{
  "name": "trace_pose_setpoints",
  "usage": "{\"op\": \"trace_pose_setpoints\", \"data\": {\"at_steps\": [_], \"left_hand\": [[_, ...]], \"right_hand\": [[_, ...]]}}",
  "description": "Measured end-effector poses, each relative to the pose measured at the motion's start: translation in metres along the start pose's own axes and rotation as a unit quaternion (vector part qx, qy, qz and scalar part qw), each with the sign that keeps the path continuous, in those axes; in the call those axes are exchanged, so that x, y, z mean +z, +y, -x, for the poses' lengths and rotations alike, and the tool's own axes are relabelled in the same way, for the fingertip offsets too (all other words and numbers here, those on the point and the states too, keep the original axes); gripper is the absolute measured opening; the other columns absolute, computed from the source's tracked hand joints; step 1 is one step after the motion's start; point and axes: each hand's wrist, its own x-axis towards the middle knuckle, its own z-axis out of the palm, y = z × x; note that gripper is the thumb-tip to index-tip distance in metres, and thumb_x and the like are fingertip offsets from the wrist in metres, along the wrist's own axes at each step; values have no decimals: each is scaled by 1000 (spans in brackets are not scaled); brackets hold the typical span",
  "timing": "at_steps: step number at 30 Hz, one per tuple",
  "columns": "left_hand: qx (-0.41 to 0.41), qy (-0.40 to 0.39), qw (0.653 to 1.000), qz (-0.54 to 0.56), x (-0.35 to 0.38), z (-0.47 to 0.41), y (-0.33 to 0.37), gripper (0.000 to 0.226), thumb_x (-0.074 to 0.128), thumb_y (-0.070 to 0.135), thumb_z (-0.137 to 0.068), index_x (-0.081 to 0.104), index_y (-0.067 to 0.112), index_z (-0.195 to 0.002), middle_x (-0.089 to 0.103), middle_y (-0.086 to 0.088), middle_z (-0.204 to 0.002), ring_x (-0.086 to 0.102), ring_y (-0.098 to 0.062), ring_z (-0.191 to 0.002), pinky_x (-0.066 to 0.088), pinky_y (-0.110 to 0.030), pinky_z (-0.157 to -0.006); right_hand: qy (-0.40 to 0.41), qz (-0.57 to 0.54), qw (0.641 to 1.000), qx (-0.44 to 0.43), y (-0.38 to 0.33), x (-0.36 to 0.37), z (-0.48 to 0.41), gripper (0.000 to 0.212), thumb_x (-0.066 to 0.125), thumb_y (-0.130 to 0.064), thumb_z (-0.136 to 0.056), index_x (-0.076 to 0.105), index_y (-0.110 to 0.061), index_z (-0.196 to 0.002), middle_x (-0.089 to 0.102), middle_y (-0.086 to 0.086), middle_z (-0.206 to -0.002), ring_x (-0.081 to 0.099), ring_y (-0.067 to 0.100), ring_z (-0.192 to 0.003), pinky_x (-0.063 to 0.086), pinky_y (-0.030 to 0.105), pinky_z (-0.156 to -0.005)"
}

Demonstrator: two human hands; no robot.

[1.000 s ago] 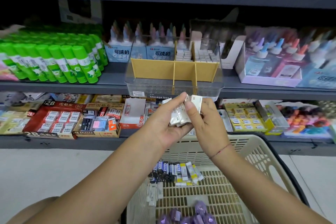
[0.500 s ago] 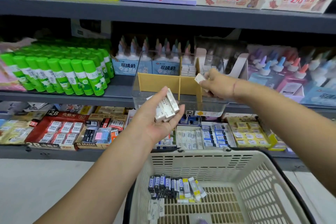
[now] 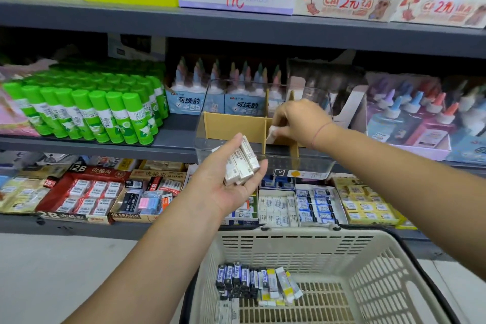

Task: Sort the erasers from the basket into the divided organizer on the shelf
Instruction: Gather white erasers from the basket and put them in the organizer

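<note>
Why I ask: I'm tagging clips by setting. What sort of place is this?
Probably a stationery shop: a handwritten price tag up top, rows of green glue sticks, and boxed erasers on display below.

Clear glossy plastic organizer box [image 3: 310, 163], tan matt cardboard dividers [image 3: 234, 127] inside. Cream slotted plastic basket [image 3: 297, 234], smooth, dull sheen. White paper-sleeved erasers [image 3: 243, 164], slightly shiny. Grey matt metal shelf [image 3: 263, 31].

Head-worn wide-angle view, forward and down, close over shelf [image 3: 236, 34] and basket [image 3: 289, 239].
</note>
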Motion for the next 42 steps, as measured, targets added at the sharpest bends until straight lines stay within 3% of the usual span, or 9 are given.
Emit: {"op": "trace_pose_setpoints", "data": {"at_steps": [10,16,18,21,24,30,35,38,42], "left_hand": [[-3,5,1000,-8,4,0,-5,23,79,15,-76,65,2,-88,67,-18,-95,64,-31,-88,59,-42,-64],[-4,-1,1000,2,4,-1,-6,25,78,16,-77,65,1,-93,66,-19,-102,64,-33,-93,60,-43,-64],[-2,-2,1000,10,4,-2,-6,27,77,15,-78,65,1,-97,66,-19,-102,64,-33,-92,60,-43,-64],[-2,-25,999,21,4,-2,-7,25,73,16,-82,63,0,-99,68,-20,-100,66,-32,-90,59,-42,-65],[-10,-48,999,2,5,-1,-8,26,67,20,-87,62,-1,-101,68,-23,-102,67,-34,-94,59,-37,-66],[-11,-40,999,21,4,-1,-10,25,69,15,-85,64,-1,-104,71,-19,-97,69,-30,-93,60,-40,-72],[-3,-3,1000,17,4,2,-9,21,71,12,-84,61,1,-97,64,-21,-90,65,-30,-95,59,-43,-71],[-7,3,1000,17,2,2,-8,33,72,12,-83,61,0,-111,64,-23,-102,64,-34,-100,60,-44,-64],[-6,8,1000,18,2,1,-7,38,73,12,-82,60,0,-116,64,-24,-107,63,-36,-101,59,-46,-64]], "right_hand": [[72,39,997,4,-2,22,-1,18,59,-36,-90,63,-19,-96,62,-1,-103,58,20,-96,35,33,-93],[90,-27,995,44,-12,4,8,23,60,-42,-89,66,-19,-92,60,-2,-93,57,17,-86,41,30,-82],[106,-198,971,79,-26,-12,23,25,62,-42,-87,64,-17,-84,59,-4,-80,53,10,-72,44,22,-70],[-3,-421,902,99,-51,-26,57,24,71,-38,-80,63,-16,-81,60,-2,-74,51,6,-64,46,17,-63],[-74,-486,863,116,-64,-18,81,21,81,-21,-72,63,-16,-83,59,-4,-71,48,0,-58,45,16,-59],[16,-575,799,175,-61,-13,82,7,71,-11,-82,67,-9,-76,66,4,-76,59,8,-69,52,20,-67],[86,-453,870,175,-23,-40,61,9,67,-15,-86,68,-7,-83,63,-2,-68,56,5,-61,46,14,-60],[45,-247,959,130,7,-46,42,8,70,-23,-84,69,-15,-81,65,-4,-76,60,10,-72,50,27,-76],[-3,-28,997,71,14,-30,23,15,65,-33,-87,70,-21,-95,64,-1,-100,60,20,-96,46,35,-91]]}}
